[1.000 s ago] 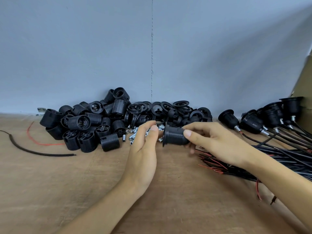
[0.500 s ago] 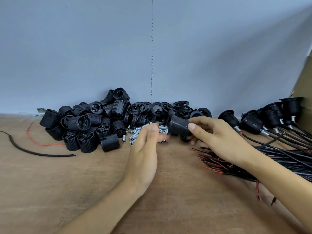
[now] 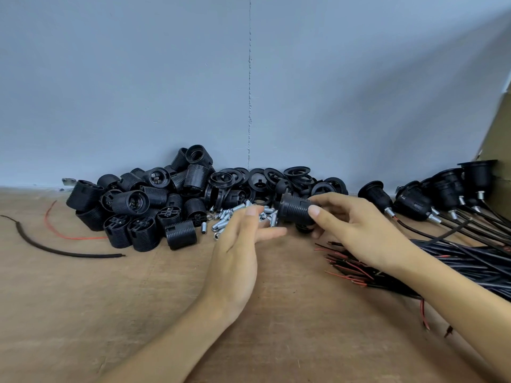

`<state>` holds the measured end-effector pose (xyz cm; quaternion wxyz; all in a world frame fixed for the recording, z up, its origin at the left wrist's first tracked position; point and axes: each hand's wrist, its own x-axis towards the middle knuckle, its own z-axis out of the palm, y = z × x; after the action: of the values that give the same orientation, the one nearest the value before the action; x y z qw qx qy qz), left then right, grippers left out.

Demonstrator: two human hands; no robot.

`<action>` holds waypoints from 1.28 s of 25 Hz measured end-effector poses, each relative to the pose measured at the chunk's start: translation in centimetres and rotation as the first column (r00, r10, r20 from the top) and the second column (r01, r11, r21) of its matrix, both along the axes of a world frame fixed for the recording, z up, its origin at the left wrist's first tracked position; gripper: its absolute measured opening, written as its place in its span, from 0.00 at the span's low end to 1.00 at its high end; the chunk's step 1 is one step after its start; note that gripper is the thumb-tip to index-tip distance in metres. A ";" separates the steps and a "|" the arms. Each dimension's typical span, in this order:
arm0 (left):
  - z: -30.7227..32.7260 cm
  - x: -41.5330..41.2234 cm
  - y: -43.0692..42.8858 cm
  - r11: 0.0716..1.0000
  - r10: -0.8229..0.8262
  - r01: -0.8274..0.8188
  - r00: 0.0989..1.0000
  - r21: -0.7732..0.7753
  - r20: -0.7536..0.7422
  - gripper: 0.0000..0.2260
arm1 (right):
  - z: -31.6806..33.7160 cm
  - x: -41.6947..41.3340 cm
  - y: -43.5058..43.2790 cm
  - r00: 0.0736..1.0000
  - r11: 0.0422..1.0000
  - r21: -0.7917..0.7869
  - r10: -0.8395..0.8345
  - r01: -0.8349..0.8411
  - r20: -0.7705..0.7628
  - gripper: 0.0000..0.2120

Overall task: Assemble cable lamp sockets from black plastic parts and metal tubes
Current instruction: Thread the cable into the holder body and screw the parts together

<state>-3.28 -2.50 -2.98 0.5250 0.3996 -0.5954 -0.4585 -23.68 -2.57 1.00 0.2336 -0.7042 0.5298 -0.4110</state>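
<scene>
My right hand grips a black ribbed socket body sideways, just above the table near the back. My left hand lies in front of a small heap of short metal tubes, fingers straight and relaxed, holding nothing that I can see. Its fingertips partly hide the tubes. Left of the tubes is a pile of black socket bodies. Black threaded rings are heaped against the wall behind the held socket.
Finished sockets on cables lie in a row at the far right. A bundle of black cables with red and black wire ends sits under my right forearm. A loose black cable and a red wire lie at left.
My right hand carried the socket body back and right, away from my left hand, towards the ring heap. My left hand's fingers opened out over the tubes.
</scene>
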 end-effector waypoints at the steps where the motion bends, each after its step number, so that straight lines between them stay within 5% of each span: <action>1: -0.1 -0.1 -0.1 1.000 0.009 -0.009 1.000 0.008 0.000 0.18 | 0.2 -0.1 0.1 0.998 0.998 0.029 0.052 -0.053 0.035 0.08; 7: 0.1 -0.2 0.0 0.999 0.019 -0.021 0.999 -0.030 -0.040 0.13 | 0.6 -0.2 0.4 0.973 0.961 0.150 0.232 -0.230 0.006 0.14; 11: 0.2 -0.1 0.0 0.999 -0.019 0.017 0.998 -0.033 -0.062 0.17 | 0.5 -0.2 0.5 0.962 0.955 0.173 0.258 -0.240 -0.086 0.09; 15: 0.2 -0.2 0.4 0.993 -0.014 0.007 0.998 -0.120 -0.055 0.24 | -0.2 0.0 0.0 0.968 1.000 -0.018 -0.011 0.007 -0.250 0.10; 20: -0.2 -0.3 0.1 0.993 0.091 -0.094 0.995 -0.074 -0.050 0.24 | 0.7 -0.1 0.0 0.985 0.960 -0.223 -0.174 0.169 -0.004 0.13; 23: -0.3 -0.5 0.0 0.997 0.064 -0.061 0.996 -0.050 0.065 0.24 | 1.2 0.0 0.3 0.959 0.887 -0.413 -0.268 0.208 -0.092 0.15; 29: -0.4 -0.9 0.0 0.999 -0.002 0.008 0.994 -0.051 0.109 0.24 | 4.1 1.4 0.1 0.733 0.716 -0.688 -0.530 0.119 -0.425 0.17; 32: -0.7 -0.7 -0.1 0.999 -0.008 0.014 0.993 -0.050 0.117 0.25 | 7.0 2.2 -0.7 0.566 0.717 -0.688 -0.616 0.113 -0.549 0.17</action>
<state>-4.03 -2.64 -3.65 0.4969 0.4088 -0.6387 -0.4221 -21.46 -3.30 8.00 -0.3290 -0.7088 0.5650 -0.2648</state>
